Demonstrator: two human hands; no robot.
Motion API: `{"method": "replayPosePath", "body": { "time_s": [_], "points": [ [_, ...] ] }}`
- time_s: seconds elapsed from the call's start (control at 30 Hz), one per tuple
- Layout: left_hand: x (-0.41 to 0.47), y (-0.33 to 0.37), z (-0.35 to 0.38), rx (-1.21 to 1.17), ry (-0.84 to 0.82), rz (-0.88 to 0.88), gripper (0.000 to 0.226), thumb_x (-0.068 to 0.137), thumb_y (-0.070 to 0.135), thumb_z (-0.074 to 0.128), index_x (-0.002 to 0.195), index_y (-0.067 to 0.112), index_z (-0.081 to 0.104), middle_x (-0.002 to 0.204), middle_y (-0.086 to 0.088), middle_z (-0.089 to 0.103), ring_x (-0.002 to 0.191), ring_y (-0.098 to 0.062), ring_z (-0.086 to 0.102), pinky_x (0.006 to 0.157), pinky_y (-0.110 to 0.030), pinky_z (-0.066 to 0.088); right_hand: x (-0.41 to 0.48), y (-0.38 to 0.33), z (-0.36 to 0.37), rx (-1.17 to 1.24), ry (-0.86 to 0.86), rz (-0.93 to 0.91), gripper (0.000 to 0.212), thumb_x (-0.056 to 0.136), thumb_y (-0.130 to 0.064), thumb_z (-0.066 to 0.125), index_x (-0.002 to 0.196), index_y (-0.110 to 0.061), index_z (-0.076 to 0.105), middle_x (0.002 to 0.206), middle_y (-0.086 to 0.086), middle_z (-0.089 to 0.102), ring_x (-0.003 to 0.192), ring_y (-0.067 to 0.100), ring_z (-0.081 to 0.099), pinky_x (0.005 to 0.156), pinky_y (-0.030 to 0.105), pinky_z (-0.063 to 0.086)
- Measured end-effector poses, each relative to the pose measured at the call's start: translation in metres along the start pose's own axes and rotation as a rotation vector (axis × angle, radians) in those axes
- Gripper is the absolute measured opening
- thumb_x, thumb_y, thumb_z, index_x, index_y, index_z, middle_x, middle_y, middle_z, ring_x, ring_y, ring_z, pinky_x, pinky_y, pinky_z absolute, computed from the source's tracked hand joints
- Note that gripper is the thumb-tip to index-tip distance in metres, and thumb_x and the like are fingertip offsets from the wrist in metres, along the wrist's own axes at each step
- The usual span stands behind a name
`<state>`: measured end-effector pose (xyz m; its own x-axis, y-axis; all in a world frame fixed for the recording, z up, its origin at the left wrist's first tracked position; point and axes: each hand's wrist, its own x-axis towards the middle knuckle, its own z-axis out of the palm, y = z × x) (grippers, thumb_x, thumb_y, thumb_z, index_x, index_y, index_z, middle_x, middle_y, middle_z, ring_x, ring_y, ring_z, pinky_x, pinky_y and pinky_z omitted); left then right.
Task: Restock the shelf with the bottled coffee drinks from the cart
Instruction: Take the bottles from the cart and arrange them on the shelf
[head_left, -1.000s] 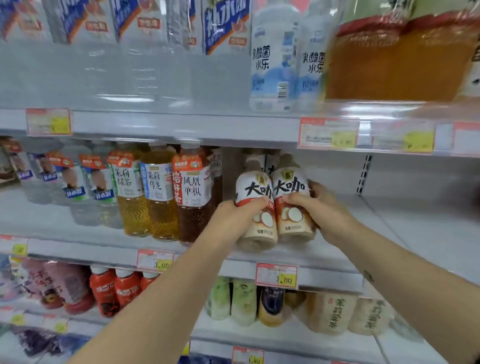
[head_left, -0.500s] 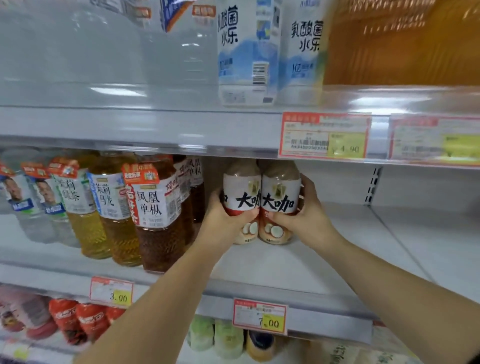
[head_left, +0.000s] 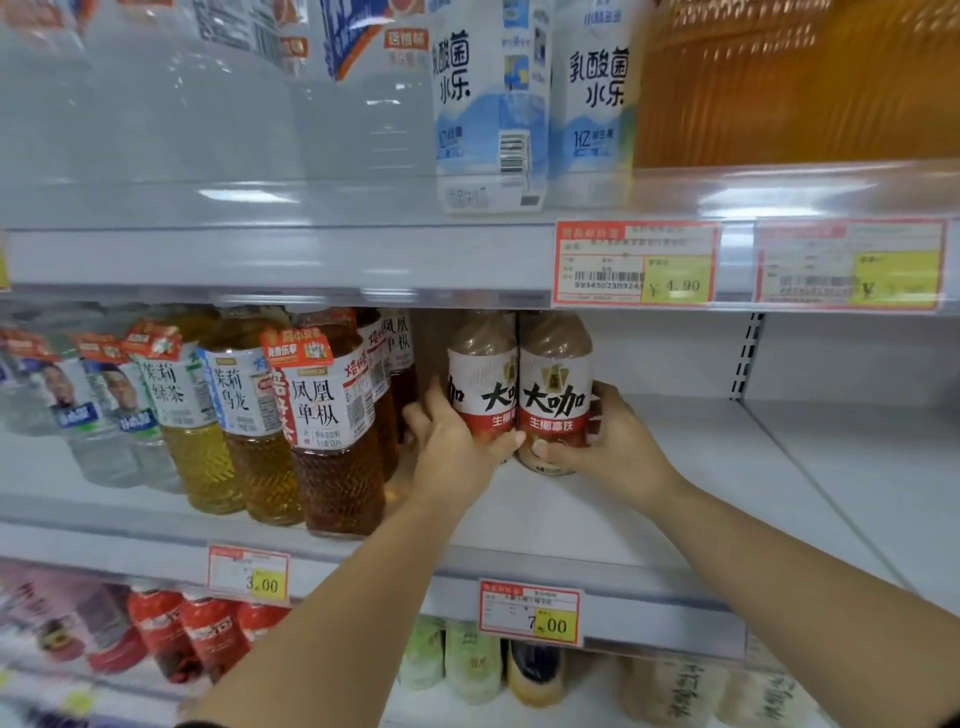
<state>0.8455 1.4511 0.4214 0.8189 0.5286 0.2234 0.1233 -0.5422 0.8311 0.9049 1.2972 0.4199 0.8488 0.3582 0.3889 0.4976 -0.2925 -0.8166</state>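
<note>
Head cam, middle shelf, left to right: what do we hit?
clear water bottles → pale yellow tea bottle → amber tea bottle → dark tea bottle → left hand → left coffee bottle → right coffee bottle → right hand → bare shelf board

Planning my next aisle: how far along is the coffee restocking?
Seemingly early. Done: no stocked coffee shows on the white metal shelf. In hand: left hand and right hand each grip one of two brown, white-red-labelled coffee bottles, side by side, far back. Left: bare shelf rightwards; cart unseen.
</note>
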Motion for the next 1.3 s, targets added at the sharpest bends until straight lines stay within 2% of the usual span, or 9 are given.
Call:
{"method": "replayPosePath", "body": {
  "time_s": [0.1,0.2,0.33,0.43,0.63,0.83,0.93,1.1,1.3],
  "points": [
    [0.012,0.004,-0.001,0.011,-0.006,-0.003,0.089,0.073,0.029,0.079,0.142,0.017,0.025,0.141,-0.01,0.032,0.133,-0.032,0.034,0.109,-0.051,0.029,0.002,-0.002,0.001,-0.018,-0.004,0.017,0.069,0.067,-0.013,0.083,0.123,-0.012,0.043,0.102,-0.012,0.053,0.098,0.011,0.056,0.081,0.021,0.047],
    [0.025,-0.002,-0.011,-0.136,-0.128,0.005,0.07,0.076,0.013,0.076,0.135,0.016,0.037,0.132,-0.006,0.052,0.122,-0.025,0.051,0.102,-0.045,0.042,0.003,-0.001,0.001,-0.016,-0.009,0.032,0.072,0.068,-0.012,0.082,0.128,-0.008,0.041,0.105,-0.01,0.051,0.102,0.013,0.054,0.088,0.028,0.047],
    [0.022,-0.004,-0.008,-0.186,-0.148,0.041,0.078,0.073,0.014,0.078,0.137,0.019,0.035,0.133,-0.005,0.048,0.124,-0.023,0.048,0.104,-0.043,0.041,0.003,0.0,0.003,-0.025,0.005,0.051,0.074,0.069,-0.013,0.081,0.13,-0.008,0.04,0.11,-0.006,0.051,0.105,0.015,0.054,0.092,0.032,0.048],
    [0.018,0.005,0.001,-0.093,-0.049,-0.01,0.08,0.071,0.025,0.081,0.137,0.017,0.036,0.136,-0.01,0.034,0.127,-0.027,0.039,0.104,-0.04,0.034,0.003,0.001,0.004,-0.043,0.021,0.047,0.074,0.07,-0.014,0.081,0.131,-0.007,0.039,0.117,0.001,0.055,0.108,0.018,0.055,0.091,0.031,0.048],
    [0.034,0.008,0.0,-0.143,-0.085,0.008,0.064,0.074,0.014,0.078,0.129,0.009,0.045,0.126,-0.007,0.058,0.117,-0.026,0.054,0.09,-0.03,0.043,0.008,0.004,0.004,-0.091,0.035,0.08,0.071,0.073,-0.015,0.078,0.132,-0.007,0.037,0.123,0.006,0.057,0.112,0.023,0.057,0.087,0.027,0.046],
    [0.039,0.002,0.002,-0.159,-0.075,0.007,0.06,0.083,0.013,0.069,0.134,0.01,0.038,0.132,-0.008,0.052,0.123,-0.027,0.049,0.1,-0.038,0.039,0.024,0.004,0.009,-0.164,0.036,0.098,0.068,0.075,-0.017,0.076,0.128,-0.005,0.036,0.123,0.008,0.058,0.111,0.025,0.057,0.088,0.03,0.046],
    [0.041,0.0,0.006,-0.156,-0.068,0.022,0.058,0.085,0.013,0.067,0.134,0.011,0.038,0.133,-0.008,0.052,0.125,-0.027,0.048,0.103,-0.039,0.038,0.031,0.004,0.011,-0.216,0.041,0.112,0.066,0.077,-0.017,0.074,0.129,-0.004,0.035,0.125,0.009,0.057,0.115,0.025,0.054,0.084,0.024,0.04],
    [0.046,0.002,0.011,-0.136,-0.02,0.012,0.061,0.082,0.015,0.071,0.134,0.009,0.038,0.131,-0.011,0.051,0.122,-0.029,0.049,0.092,-0.032,0.039,0.04,0.001,0.01,-0.247,0.033,0.152,0.069,0.075,-0.021,0.076,0.129,-0.005,0.035,0.128,0.009,0.056,0.117,0.027,0.053,0.087,0.027,0.041],
    [0.057,-0.001,0.021,-0.087,0.043,-0.021,0.064,0.074,0.025,0.077,0.127,0.012,0.042,0.126,-0.012,0.053,0.115,-0.03,0.053,0.093,-0.038,0.046,0.038,0.004,0.014,-0.261,0.044,0.153,0.065,0.077,-0.02,0.074,0.127,-0.004,0.037,0.126,0.009,0.057,0.116,0.026,0.054,0.085,0.025,0.042]
  ]
}}
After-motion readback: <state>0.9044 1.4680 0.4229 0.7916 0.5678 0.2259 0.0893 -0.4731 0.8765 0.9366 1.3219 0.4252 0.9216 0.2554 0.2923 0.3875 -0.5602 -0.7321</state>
